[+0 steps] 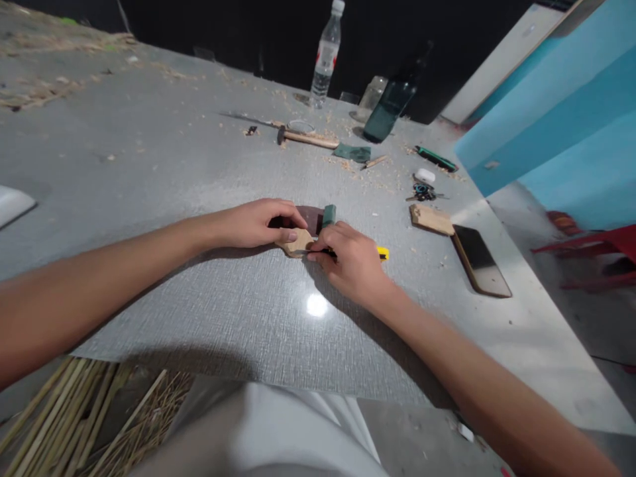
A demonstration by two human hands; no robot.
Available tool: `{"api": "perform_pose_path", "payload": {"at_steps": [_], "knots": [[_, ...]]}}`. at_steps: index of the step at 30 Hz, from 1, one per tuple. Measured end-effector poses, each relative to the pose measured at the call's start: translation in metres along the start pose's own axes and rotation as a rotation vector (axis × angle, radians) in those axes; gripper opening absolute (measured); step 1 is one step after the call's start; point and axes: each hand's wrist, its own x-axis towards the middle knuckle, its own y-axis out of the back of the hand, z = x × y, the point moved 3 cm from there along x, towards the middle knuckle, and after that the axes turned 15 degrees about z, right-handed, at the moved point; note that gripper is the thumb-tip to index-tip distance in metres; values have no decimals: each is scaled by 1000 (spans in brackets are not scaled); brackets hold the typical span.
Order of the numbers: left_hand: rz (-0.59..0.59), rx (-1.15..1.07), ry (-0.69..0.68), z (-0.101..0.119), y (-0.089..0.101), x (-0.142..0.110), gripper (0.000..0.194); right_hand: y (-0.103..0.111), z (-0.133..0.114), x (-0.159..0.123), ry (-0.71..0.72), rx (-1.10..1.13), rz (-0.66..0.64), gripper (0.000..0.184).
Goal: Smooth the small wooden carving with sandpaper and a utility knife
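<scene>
The left hand (251, 222) holds a small shaped wooden piece (299, 243) on the table, thumb on top; the right hand (355, 262) closes around a yellow-ended tool (383, 253), probably a cutter, at its edge. This looks like close detail work, calling for a steady hold and clear fingertips. Just beyond the grip sits a green block (329, 215); farther out, a hammer (311, 138) lies on the shaving-strewn grey table (238, 305), before a dark wall (223, 33).
</scene>
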Motion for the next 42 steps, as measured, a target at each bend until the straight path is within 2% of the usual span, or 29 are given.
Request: {"api": "perform_pose_path", "payload": {"at_steps": [7, 16, 21, 25, 30, 32, 42], "knots": [[-7, 35, -18, 3, 0, 0, 29, 1, -7, 9, -54, -59, -149, 11], [-11, 77, -31, 3, -4, -1, 32, -2, -15, 11, 18, -16, -157, 16], [-15, 89, -35, 8, -3, -1, 34, -2, -15, 12, -39, 0, -200, 11], [-37, 109, -39, 11, -2, -1, 36, -1, -13, 10, -17, -14, -169, 11], [-34, 69, -8, 7, -2, -2, 37, 1, -7, 6, 262, 61, -111, 16], [-26, 56, 5, 6, -2, -2, 35, 2, -5, 4, 332, 103, -114, 14], [1, 81, -64, 0, -3, -1, 26, 5, 2, -1, 204, 55, -24, 18]]}}
